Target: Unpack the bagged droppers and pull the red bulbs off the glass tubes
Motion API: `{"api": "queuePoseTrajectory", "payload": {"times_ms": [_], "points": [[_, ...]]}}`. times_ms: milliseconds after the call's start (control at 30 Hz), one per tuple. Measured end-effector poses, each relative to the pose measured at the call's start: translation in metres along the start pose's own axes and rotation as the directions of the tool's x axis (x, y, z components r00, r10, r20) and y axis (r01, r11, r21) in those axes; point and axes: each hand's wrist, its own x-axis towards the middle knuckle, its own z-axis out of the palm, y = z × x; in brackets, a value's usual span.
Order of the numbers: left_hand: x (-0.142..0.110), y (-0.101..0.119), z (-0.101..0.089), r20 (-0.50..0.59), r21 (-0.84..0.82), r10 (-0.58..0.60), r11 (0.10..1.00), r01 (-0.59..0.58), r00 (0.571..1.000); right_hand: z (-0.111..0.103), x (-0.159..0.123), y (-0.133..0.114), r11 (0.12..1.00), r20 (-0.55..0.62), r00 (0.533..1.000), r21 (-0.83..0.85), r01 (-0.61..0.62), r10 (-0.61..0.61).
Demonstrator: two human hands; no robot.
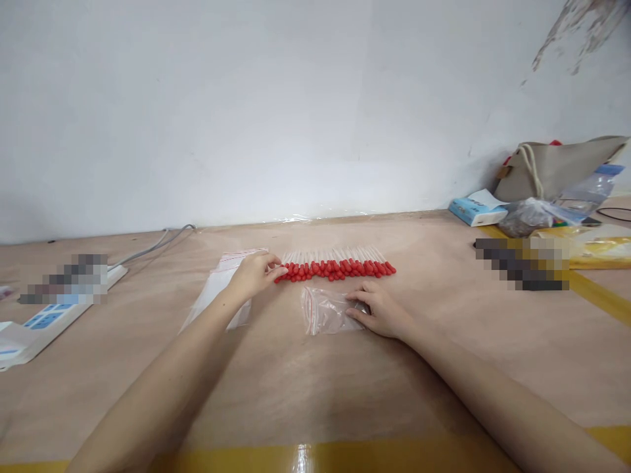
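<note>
Droppers [338,264] with red bulbs lie in one long row on the table [305,387], just beyond both of my hands, the red ends toward me and the clear stems pointing at the wall. My left hand [254,274] sits at the left end of that row; its fingers are curled loosely and the fingertips touch the first red bulbs, though I cannot tell whether they actually pinch one. Under and to the left of that hand lies a stack of clear bags [217,289] with red zip strips.

My right hand [382,310] rests nearer to me than the row, palm down, fingers spread and nearly flat, pressing on the right edge of a small clear bag [328,310] that lies flat on the wood. That bag stretches to the left of the hand, just short of the droppers.

Far off to the left of my left hand is a power strip [46,322]; far right of my right hand sit a blue tissue pack [477,209] and a beige tote [557,167].
</note>
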Motion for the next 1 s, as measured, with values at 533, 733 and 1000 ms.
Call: {"api": "queuePoseTrajectory", "payload": {"times_ms": [533,733,1000], "points": [[-0.057,0.049,0.036,0.477,-0.387,0.497,0.859,-0.335,0.725,0.018,-0.007,-0.028,0.970,0.213,0.977,-0.238,0.041,0.011],[-0.048,0.053,0.028,0.406,-0.455,0.395,0.869,-0.192,0.824,0.011,-0.005,-0.017,0.976,0.295,0.955,-0.200,0.086,-0.024],[-0.034,0.060,0.036,0.455,-0.519,0.134,0.843,0.140,0.880,0.004,-0.004,-0.021,0.982,0.249,0.967,-0.160,0.096,-0.054]]}}
